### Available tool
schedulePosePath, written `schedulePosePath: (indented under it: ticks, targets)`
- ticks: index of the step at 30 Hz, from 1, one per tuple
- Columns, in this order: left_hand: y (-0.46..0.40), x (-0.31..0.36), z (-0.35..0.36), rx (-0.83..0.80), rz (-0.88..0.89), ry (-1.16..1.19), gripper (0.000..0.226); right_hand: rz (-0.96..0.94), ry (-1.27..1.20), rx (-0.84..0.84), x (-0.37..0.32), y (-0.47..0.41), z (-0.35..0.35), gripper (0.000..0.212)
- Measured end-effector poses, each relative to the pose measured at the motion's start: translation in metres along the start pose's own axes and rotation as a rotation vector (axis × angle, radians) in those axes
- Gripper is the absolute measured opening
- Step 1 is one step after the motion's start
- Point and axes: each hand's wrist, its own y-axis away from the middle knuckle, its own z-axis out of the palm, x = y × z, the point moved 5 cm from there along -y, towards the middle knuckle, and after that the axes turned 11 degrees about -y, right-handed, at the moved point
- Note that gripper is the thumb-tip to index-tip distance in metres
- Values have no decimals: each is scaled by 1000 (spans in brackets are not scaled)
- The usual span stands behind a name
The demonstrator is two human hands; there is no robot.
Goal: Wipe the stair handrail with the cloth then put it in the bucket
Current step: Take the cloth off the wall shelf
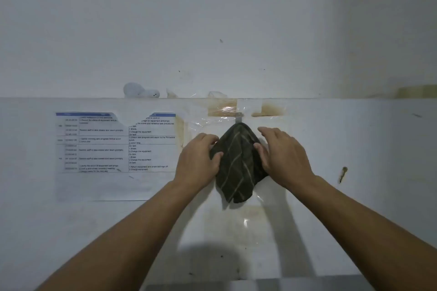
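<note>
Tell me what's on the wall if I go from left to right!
Printed schedule sheet → left hand → dark striped cloth hanging from a hook → right hand → small dark mark on the wall.

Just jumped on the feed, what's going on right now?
A person faces a white wall, both hands on a dark striped cloth hanging from a small metal hook. The left hand pinches its left edge; the right hand rests open against its right side. The cloth is not yet off the hook. No handrail or bucket is in view. A printed schedule sheet is stuck to the wall at left.

Dark striped cloth (237,163) — hangs on wall hook.
</note>
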Motion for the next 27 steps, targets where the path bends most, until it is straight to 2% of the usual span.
schedulePosePath:
  ticks: [6, 9, 11, 14, 17, 21, 27]
  targets:
    - [-7, -2, 4, 0, -174, -15, 39, 167, -150, -34, 19, -5, 14, 28]
    - [-10, 2, 0, 28, -197, -88, 25, 191, -193, 30, 25, -11, 13, 20]
    - [-13, 4, -10, 79, -208, -104, 13, 170, -183, 106, 27, -17, 6, 16]
    - [-17, 2, -38, 190, -231, -50, 8, 102, -199, 210, 23, -25, -11, 12]
    - [-17, -3, -67, 234, -230, -5, 7, 18, -271, 222, 6, -34, -22, 9]
    - [1, -25, -98, 186, -329, 34, 8, -50, -439, 104, -31, -41, -6, 7]
    - [67, -87, -159, 106, -494, -72, 9, -162, -564, -189, -109, -35, 56, 6]
